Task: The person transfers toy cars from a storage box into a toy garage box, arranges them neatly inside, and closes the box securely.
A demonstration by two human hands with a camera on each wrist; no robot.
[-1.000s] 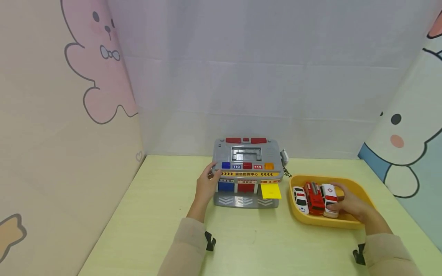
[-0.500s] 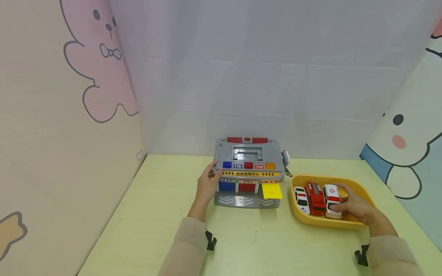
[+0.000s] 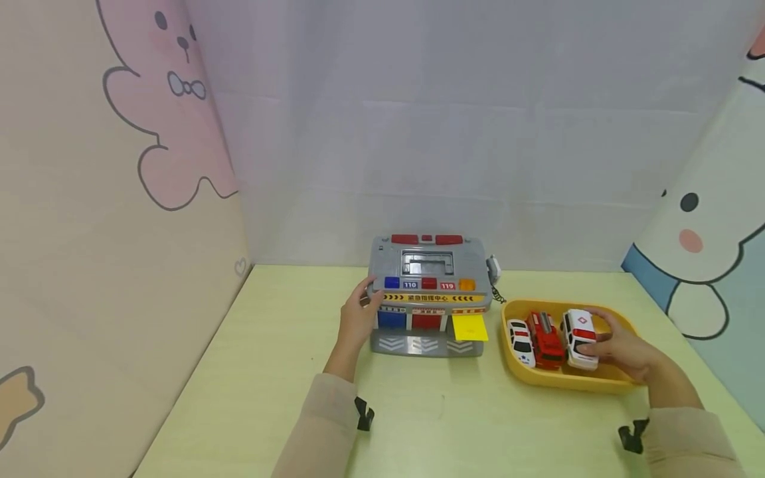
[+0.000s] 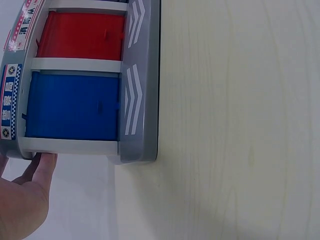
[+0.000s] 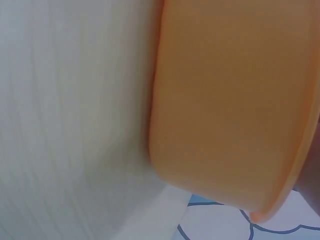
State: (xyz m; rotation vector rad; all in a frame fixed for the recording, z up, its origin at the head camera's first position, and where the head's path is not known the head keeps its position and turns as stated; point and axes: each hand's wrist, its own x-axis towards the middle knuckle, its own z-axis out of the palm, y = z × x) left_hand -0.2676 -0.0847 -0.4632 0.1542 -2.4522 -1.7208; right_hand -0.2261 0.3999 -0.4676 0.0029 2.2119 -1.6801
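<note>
My left hand (image 3: 358,320) grips the left corner of a grey toy garage (image 3: 391,262). In the left wrist view, fingers (image 4: 44,172) of that hand press against the garage's side, near the blue door (image 4: 72,107). My right hand (image 3: 624,348) holds a white toy ambulance (image 3: 580,338) with red markings, thumb on its near end. The ambulance is tilted inside the yellow bin (image 3: 546,380), beside a red toy fire truck (image 3: 546,342) and a white toy police car (image 3: 521,344). From the right wrist, the bin's outer wall (image 5: 235,100) hides the hand's work.
A yellow flap (image 3: 470,327) is raised at the garage's right doorway. On the garage's right side hangs a toy telephone handset (image 3: 493,269) with a coiled cord. Printed walls border the pale wooden table (image 3: 442,425) at left and right.
My right hand has drawn the ambulance up and to the right, away from the fire truck, and it leans more. My left hand stays on the garage.
</note>
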